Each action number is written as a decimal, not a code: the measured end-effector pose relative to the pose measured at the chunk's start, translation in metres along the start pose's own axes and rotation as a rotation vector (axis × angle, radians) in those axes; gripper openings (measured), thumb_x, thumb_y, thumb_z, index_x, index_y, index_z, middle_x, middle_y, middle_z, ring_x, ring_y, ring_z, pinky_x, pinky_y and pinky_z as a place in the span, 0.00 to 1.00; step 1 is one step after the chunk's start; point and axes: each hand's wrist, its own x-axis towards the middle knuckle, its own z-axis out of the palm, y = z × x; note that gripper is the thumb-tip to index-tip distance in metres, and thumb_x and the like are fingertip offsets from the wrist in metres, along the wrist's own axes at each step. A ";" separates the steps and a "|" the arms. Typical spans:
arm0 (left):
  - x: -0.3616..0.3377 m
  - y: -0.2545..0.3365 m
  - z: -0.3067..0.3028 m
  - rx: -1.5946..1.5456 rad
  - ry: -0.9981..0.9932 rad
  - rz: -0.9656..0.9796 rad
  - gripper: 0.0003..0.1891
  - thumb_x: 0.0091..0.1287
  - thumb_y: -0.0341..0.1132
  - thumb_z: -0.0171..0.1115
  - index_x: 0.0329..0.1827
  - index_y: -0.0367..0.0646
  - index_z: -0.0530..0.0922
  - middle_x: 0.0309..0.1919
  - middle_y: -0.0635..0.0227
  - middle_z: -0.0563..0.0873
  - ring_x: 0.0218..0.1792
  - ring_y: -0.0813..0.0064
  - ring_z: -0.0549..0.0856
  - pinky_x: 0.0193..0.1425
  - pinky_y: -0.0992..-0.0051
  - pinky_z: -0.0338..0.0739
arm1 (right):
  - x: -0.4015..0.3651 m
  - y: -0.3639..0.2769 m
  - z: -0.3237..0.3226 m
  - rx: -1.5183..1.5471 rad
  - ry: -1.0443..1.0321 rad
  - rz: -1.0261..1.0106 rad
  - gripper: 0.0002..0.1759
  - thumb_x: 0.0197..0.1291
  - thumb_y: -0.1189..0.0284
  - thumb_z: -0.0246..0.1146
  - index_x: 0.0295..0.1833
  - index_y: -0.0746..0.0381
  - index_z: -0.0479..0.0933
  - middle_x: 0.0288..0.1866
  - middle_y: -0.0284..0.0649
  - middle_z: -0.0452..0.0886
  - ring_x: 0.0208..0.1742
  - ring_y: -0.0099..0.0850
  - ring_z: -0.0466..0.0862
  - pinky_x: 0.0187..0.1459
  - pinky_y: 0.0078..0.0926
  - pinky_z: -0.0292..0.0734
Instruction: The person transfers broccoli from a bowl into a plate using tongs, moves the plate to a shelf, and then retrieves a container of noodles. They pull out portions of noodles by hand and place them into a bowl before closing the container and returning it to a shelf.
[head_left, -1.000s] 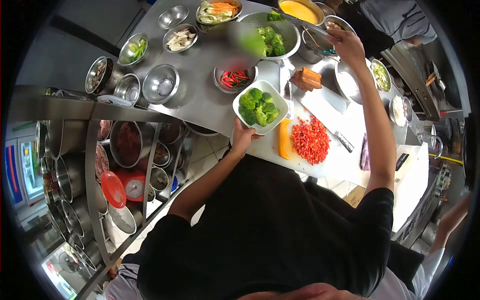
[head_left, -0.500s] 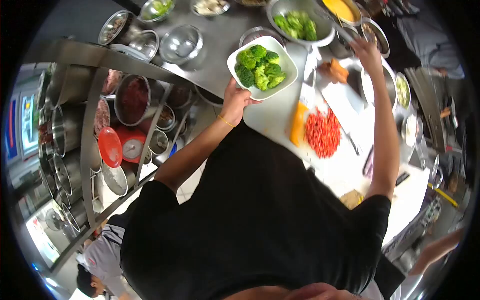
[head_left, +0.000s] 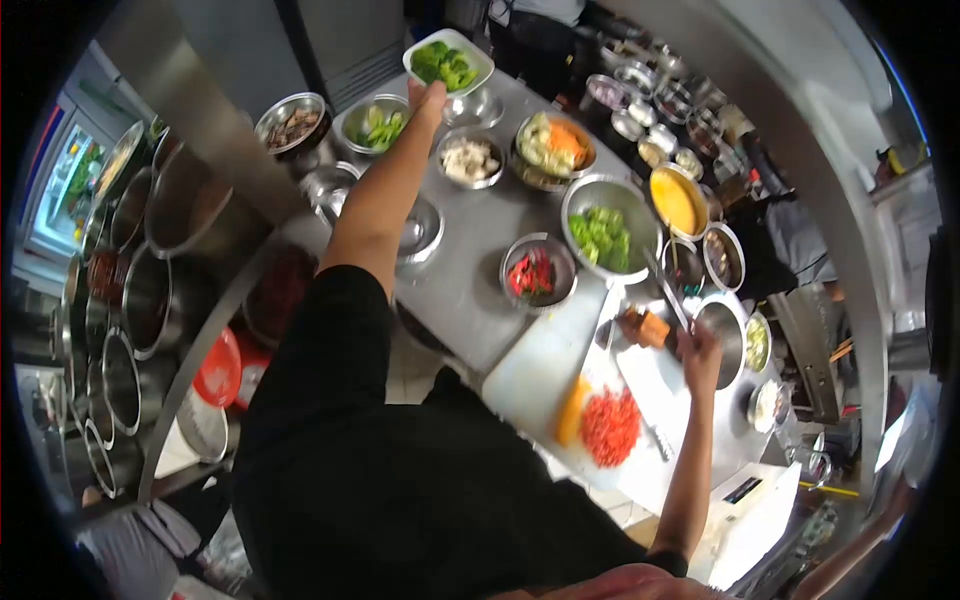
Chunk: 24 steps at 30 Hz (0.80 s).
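Note:
At the far back of the table, my left hand (head_left: 428,97) grips the near edge of a white square bowl (head_left: 485,72) of broccoli florets (head_left: 440,64), arm stretched out. Below the bowl is a small steel bowl (head_left: 480,112). My right hand (head_left: 700,352) is closed around the handle of a long metal utensil (head_left: 672,292). Its far end reaches the rim of a large steel bowl (head_left: 645,215) holding more green pieces (head_left: 602,238). Beside that hand stands another steel bowl (head_left: 727,345). An orange-brown piece of food (head_left: 645,327) lies just left of it.
Diced red pieces (head_left: 612,428) sit on the white cutting board (head_left: 515,365) beside a yellow-orange handle (head_left: 571,410). Bowls of red peppers (head_left: 532,274), pale pieces (head_left: 470,160) and yellow liquid (head_left: 678,200) surround the work area. A metal shelf post (head_left: 205,100) rises at left.
My left hand has carried the broccoli bowl from over the cutting board to the table's far end. My right hand still holds the utensil, and the view has tilted up.

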 end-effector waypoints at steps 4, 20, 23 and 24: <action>0.094 -0.038 0.013 0.079 -0.105 -0.052 0.26 0.49 0.27 0.52 0.56 0.41 0.64 0.38 0.54 0.81 0.22 0.64 0.83 0.21 0.73 0.77 | -0.049 -0.038 -0.026 -0.064 0.004 0.144 0.19 0.55 0.69 0.59 0.50 0.70 0.75 0.19 0.37 0.73 0.22 0.21 0.71 0.25 0.22 0.66; 0.160 -0.147 0.031 0.055 0.466 -0.287 0.30 0.52 0.35 0.58 0.57 0.31 0.63 0.49 0.45 0.77 0.48 0.50 0.79 0.53 0.62 0.73 | -0.113 -0.103 -0.005 -0.094 -0.038 0.378 0.18 0.50 0.79 0.58 0.50 0.71 0.74 0.26 0.41 0.79 0.28 0.24 0.77 0.33 0.22 0.71; 0.173 -0.174 0.028 -0.042 0.304 -0.269 0.25 0.50 0.31 0.56 0.52 0.29 0.68 0.47 0.46 0.78 0.47 0.54 0.80 0.50 0.63 0.75 | -0.105 -0.107 -0.002 -0.098 -0.058 0.370 0.19 0.50 0.79 0.58 0.50 0.71 0.74 0.26 0.40 0.79 0.28 0.24 0.76 0.32 0.22 0.71; 0.173 -0.179 0.025 -0.050 0.228 -0.256 0.23 0.50 0.29 0.55 0.51 0.29 0.69 0.46 0.48 0.79 0.45 0.57 0.81 0.47 0.65 0.76 | -0.103 -0.109 -0.002 -0.104 -0.081 0.372 0.19 0.50 0.79 0.58 0.50 0.71 0.74 0.26 0.40 0.79 0.28 0.24 0.76 0.32 0.22 0.71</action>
